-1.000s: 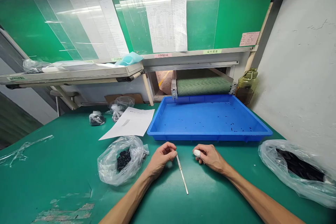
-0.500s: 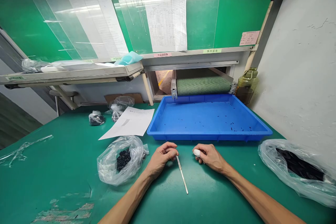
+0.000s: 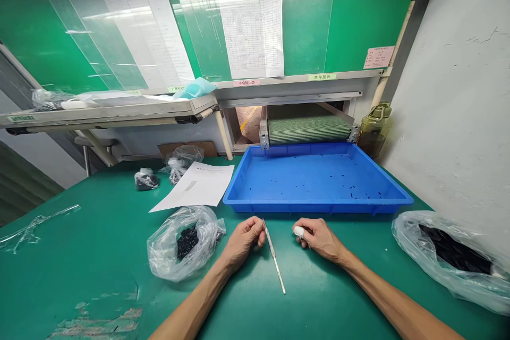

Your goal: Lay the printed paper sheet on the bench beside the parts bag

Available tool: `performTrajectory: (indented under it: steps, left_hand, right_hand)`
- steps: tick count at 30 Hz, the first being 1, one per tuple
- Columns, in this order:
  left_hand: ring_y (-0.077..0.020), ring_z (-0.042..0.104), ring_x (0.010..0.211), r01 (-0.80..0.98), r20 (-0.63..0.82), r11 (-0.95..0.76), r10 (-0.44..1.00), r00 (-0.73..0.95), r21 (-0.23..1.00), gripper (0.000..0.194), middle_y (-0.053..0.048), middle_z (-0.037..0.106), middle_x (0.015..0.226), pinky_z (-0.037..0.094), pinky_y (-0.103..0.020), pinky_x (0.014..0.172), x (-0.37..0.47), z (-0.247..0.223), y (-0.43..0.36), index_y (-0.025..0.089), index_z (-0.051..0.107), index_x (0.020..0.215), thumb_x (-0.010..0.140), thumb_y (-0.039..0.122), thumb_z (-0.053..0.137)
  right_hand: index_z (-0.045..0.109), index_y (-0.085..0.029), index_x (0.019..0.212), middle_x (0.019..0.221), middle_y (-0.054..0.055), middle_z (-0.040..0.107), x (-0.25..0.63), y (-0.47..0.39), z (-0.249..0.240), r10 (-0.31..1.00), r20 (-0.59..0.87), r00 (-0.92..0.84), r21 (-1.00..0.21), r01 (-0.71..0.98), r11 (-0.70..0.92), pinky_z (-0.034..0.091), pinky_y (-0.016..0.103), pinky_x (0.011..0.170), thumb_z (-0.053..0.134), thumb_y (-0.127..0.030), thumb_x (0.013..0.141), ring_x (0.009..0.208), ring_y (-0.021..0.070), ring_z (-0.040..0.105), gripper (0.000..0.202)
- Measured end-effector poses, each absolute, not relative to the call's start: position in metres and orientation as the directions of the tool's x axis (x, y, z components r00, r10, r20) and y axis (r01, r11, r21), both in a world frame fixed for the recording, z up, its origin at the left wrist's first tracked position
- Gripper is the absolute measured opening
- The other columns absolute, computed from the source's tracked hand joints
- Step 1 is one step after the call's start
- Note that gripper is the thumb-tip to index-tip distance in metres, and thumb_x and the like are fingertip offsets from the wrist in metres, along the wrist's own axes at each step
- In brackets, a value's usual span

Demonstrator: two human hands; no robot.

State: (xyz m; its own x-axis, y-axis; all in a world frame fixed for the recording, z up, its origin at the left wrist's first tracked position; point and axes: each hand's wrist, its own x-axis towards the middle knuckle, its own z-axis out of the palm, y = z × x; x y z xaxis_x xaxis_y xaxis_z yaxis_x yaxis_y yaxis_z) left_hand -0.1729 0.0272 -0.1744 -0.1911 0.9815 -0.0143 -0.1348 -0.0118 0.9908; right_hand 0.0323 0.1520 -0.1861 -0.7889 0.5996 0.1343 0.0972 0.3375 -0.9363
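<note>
My left hand [image 3: 247,238] is closed over the green table, thumb and index finger pressed together beside the upper end of a thin white stick [image 3: 274,260]. Whatever may be between those fingertips is too small to name. The stick slants down toward the table's front. To its right, my right hand [image 3: 319,239] is closed too, with a white covering [image 3: 298,231] on a fingertip; what it pinches, if anything, is hidden. Left of my left hand lies an open clear bag [image 3: 159,247] with small black pieces [image 3: 187,241] inside.
Beyond my hands stands a blue tray [image 3: 319,206] with scattered small dark pieces, below a green conveyor belt [image 3: 306,125]. A bag of black parts [image 3: 458,249] lies right. A paper sheet [image 3: 199,186], small bags [image 3: 146,179] and a bottle [image 3: 374,127] are further back.
The fingers of my left hand have drawn in and the hand has shifted slightly left, uncovering more of the stick's upper end. My right hand has not visibly moved.
</note>
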Motion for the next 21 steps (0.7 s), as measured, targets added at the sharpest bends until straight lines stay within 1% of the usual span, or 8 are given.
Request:
performTrajectory:
  steps: [4,9,15,18,21]
  left_hand:
    - [-0.0082,0.038,0.052,-0.133,0.022,-0.051,0.978,-0.207,0.99,0.039,0.003,0.052,0.057,0.026,-0.02,0.05,-0.172,-0.174,0.027,0.018,0.046,0.073,0.086,0.052,0.059]
    - [-0.0094,0.037,0.055,-0.115,0.047,-0.071,0.979,-0.2,0.991,0.043,0.002,0.049,0.064,0.028,-0.021,0.051,-0.171,-0.173,0.028,0.018,0.043,0.07,0.085,0.055,0.056]
    - [-0.0106,0.038,0.057,-0.059,0.077,-0.091,0.977,-0.2,0.994,0.04,0.002,0.047,0.061,0.029,-0.023,0.056,-0.169,-0.166,0.027,0.018,0.045,0.067,0.087,0.05,0.058]
    - [-0.0111,0.039,0.057,-0.02,0.066,-0.071,0.977,-0.203,0.997,0.039,0.002,0.048,0.059,0.029,-0.023,0.057,-0.169,-0.164,0.026,0.018,0.046,0.065,0.086,0.048,0.059]
    - [-0.0112,0.038,0.056,-0.02,0.05,-0.054,0.981,-0.188,0.998,0.038,0.002,0.048,0.058,0.028,-0.024,0.057,-0.169,-0.165,0.026,0.018,0.046,0.065,0.086,0.046,0.058]
  right_hand:
    - [0.063,-0.016,0.079,0.064,0.001,0.062,0.033,0.152,-0.185,0.6,0.134,-0.789,-0.937,0.097,0.337,0.039,0.019,0.048,0.049,-0.028,0.084,0.052,0.0112,0.057,0.019]
    - [0.062,-0.016,0.079,0.064,0.001,0.063,0.032,0.151,-0.185,0.6,0.138,-0.788,-0.935,0.096,0.34,0.04,0.019,0.048,0.049,-0.028,0.084,0.052,0.0114,0.057,0.019]
    - [0.062,-0.016,0.079,0.064,0.001,0.062,0.032,0.152,-0.186,0.598,0.138,-0.79,-0.936,0.094,0.34,0.04,0.02,0.048,0.049,-0.029,0.084,0.052,0.012,0.058,0.019]
    - [0.063,-0.016,0.08,0.065,0.002,0.063,0.033,0.152,-0.185,0.596,0.135,-0.792,-0.935,0.097,0.341,0.04,0.02,0.047,0.048,-0.029,0.084,0.053,0.0121,0.058,0.02]
    - [0.062,-0.016,0.079,0.065,0.002,0.063,0.033,0.151,-0.184,0.595,0.135,-0.793,-0.933,0.101,0.346,0.04,0.02,0.048,0.048,-0.029,0.084,0.053,0.0119,0.057,0.02]
